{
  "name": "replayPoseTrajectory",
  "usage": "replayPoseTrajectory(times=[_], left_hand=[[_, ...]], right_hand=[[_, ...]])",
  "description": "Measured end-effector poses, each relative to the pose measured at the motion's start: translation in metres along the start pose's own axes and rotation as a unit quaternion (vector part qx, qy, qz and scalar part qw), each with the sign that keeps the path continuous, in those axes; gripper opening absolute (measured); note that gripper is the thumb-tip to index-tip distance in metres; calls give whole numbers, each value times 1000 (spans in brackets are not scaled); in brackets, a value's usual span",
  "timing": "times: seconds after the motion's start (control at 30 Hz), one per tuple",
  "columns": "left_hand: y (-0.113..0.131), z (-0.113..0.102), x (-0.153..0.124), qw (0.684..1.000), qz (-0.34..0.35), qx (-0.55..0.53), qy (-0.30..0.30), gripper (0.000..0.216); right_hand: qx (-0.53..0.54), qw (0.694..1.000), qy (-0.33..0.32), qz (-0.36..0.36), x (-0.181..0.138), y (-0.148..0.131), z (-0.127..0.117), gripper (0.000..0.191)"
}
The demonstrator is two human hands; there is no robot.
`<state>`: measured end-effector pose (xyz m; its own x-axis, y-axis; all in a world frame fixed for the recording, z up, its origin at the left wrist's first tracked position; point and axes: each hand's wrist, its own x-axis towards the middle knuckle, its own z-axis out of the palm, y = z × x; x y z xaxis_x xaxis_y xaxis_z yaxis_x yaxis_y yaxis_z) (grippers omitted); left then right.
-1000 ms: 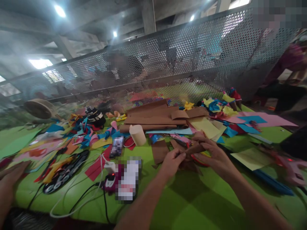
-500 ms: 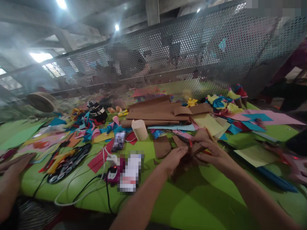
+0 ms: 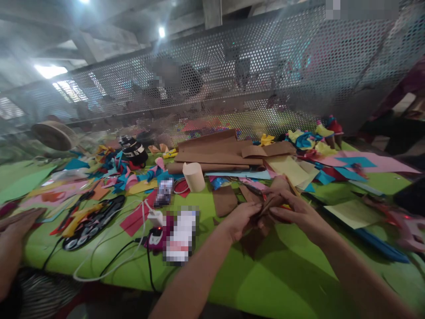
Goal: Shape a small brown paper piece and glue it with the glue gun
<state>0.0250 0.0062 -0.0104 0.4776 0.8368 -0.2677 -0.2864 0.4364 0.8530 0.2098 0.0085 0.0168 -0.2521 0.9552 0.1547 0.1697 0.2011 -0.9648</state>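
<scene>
Both hands meet over the green table [image 3: 232, 283], right of the middle. My left hand [image 3: 243, 217] is closed, pinching a folded piece of brown paper [image 3: 265, 207]. From the other side my right hand [image 3: 292, 206] grips the same paper with thumb and fingertips. Something red and yellow [image 3: 284, 208] shows beneath the right hand; its kind is hidden. Just behind the hands lies a dark pointed tool [image 3: 255, 188], partly covered. A square of brown paper [image 3: 224, 201] rests left of them, and brown scraps [image 3: 250, 243] lie below.
Large brown sheets [image 3: 212, 153] and a cream paper roll [image 3: 194, 177] stand behind. A phone [image 3: 181, 235], a purple power socket [image 3: 159, 232] and cables occupy the left. At the far left is another person's hand [image 3: 20, 226]. A pink glue gun [image 3: 407, 228] lies right; a perforated metal screen [image 3: 259, 79] rises behind.
My fingers have shifted around the brown paper, and the right hand's fingers have drawn closer to the left. The red and yellow thing under the right hand shows more. The view has shifted slightly.
</scene>
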Motion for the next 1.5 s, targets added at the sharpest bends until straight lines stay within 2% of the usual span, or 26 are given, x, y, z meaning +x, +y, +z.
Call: replayPoseTrajectory(times=[0.27, 0.47, 0.57, 0.63, 0.77, 0.93, 1.1, 1.23, 1.5], left_hand=[[3, 2, -3, 999, -7, -25, 22, 43], [9, 8, -10, 998, 67, -14, -15, 67], [9, 9, -8, 992, 125, -14, 12, 61], [7, 9, -6, 988, 150, -21, 34, 57], [3, 9, -3, 986, 158, -29, 42, 62], [-3, 8, -2, 988, 144, -34, 47, 63], [-7, 9, 0, 987, 141, -56, 61, 61], [-8, 10, 2, 982, 152, -65, 86, 59], [2, 16, -3, 980, 155, -80, 91, 58]], right_hand=[[20, 1000, -9, 5, -1, 2, 3, 45], [113, 993, 18, 31, -1, 10, 6, 37], [147, 988, 44, 29, -1, 11, 12, 32], [172, 984, 40, 33, 0, 11, 18, 30], [201, 978, 25, 54, -1, 13, 28, 38], [174, 983, 23, 57, -3, 16, 31, 43], [123, 992, 25, -2, -3, 19, 30, 35], [84, 996, 11, -13, -1, 26, 30, 42], [-59, 990, 66, -107, 2, 48, 33, 38]])
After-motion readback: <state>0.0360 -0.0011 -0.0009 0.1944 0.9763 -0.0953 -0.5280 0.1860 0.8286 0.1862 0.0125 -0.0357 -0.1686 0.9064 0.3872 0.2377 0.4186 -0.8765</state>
